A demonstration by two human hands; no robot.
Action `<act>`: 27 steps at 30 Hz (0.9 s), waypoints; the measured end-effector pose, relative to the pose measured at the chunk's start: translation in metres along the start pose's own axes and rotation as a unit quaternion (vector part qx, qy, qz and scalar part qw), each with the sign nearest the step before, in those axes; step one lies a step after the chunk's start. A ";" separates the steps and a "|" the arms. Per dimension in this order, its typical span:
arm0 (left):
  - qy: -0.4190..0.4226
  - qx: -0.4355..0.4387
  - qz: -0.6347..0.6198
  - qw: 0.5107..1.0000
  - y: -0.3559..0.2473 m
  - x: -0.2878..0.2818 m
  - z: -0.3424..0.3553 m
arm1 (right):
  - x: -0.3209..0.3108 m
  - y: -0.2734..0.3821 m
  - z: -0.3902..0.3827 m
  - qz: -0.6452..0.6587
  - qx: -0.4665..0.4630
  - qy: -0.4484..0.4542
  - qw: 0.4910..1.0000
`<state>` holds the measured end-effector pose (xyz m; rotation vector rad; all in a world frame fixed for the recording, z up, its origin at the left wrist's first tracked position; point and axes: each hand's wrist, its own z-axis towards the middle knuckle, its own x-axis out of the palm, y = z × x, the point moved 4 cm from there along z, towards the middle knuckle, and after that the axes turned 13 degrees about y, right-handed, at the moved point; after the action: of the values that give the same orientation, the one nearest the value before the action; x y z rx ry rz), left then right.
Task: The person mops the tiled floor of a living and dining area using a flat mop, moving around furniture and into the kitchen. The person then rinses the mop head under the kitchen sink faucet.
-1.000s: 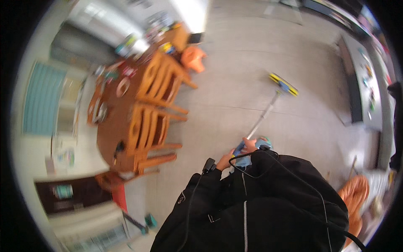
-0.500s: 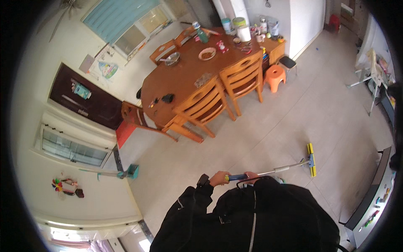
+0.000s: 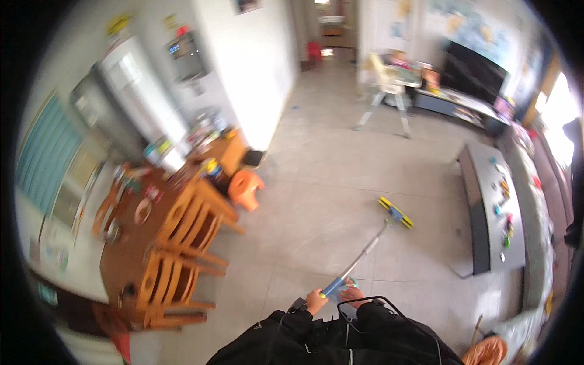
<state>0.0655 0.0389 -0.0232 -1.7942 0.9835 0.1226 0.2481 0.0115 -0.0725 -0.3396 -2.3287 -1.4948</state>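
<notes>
A flat-head mop with a yellow sponge head (image 3: 396,213) stands on the grey tiled floor ahead and right of centre. Its silver pole (image 3: 363,253) slopes back toward me and ends in a blue grip (image 3: 333,286). My left hand (image 3: 315,302) is wrapped round the top end of that grip. Close beside the grip, on its right, my right hand (image 3: 351,295) appears off the pole, its fingers loosely stretched; blur softens them. A black cord loops over my right sleeve.
On the left are a wooden dining table (image 3: 125,243), slatted chairs (image 3: 163,283) and an orange stool (image 3: 246,189). A low grey-and-white table (image 3: 491,210) with small toys stands right, before a sofa (image 3: 550,201). Farther off are a high chair (image 3: 389,85) and a television (image 3: 473,72).
My view has swung right, so the dining table now lies at the left. The mop's pole points farther ahead. My right hand has come away from the pole.
</notes>
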 end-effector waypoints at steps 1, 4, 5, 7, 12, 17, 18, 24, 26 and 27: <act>0.022 -0.003 -0.040 0.999 -0.026 0.012 0.034 | -0.038 0.016 -0.011 -0.082 0.038 -0.042 0.995; 0.063 0.034 -0.072 0.995 -0.114 0.047 0.115 | -0.138 0.048 -0.050 0.220 0.017 -0.209 0.953; 0.103 0.047 -0.194 0.974 -0.143 0.063 0.139 | -0.163 0.053 -0.062 0.265 0.031 -0.289 0.919; 0.126 0.080 -0.200 0.968 -0.198 0.091 0.176 | -0.187 0.057 -0.083 0.308 -0.005 -0.321 0.896; 0.189 0.052 -0.090 0.976 -0.225 0.113 0.204 | -0.164 0.022 -0.101 0.463 -0.029 -0.293 0.836; 0.192 0.081 -0.015 0.978 -0.171 0.091 0.173 | -0.138 0.001 -0.095 0.148 0.103 -0.189 0.965; 0.195 0.071 -0.003 0.978 -0.158 0.084 0.162 | -0.133 -0.003 -0.084 0.256 0.107 -0.222 0.935; 0.207 0.150 0.001 0.967 -0.056 0.019 0.019 | -0.042 -0.023 -0.010 0.191 0.191 -0.132 0.954; 0.180 0.286 -0.022 0.941 -0.034 -0.018 -0.035 | 0.016 -0.054 0.013 0.284 0.318 -0.059 0.903; 0.323 -0.037 -0.026 0.945 0.010 -0.031 -0.062 | 0.044 -0.069 0.024 0.223 0.319 -0.115 0.914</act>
<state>0.0165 0.0044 0.0138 -1.9695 1.3958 -0.5010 0.1781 0.0056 -0.1207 -0.8231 -2.5232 -0.4624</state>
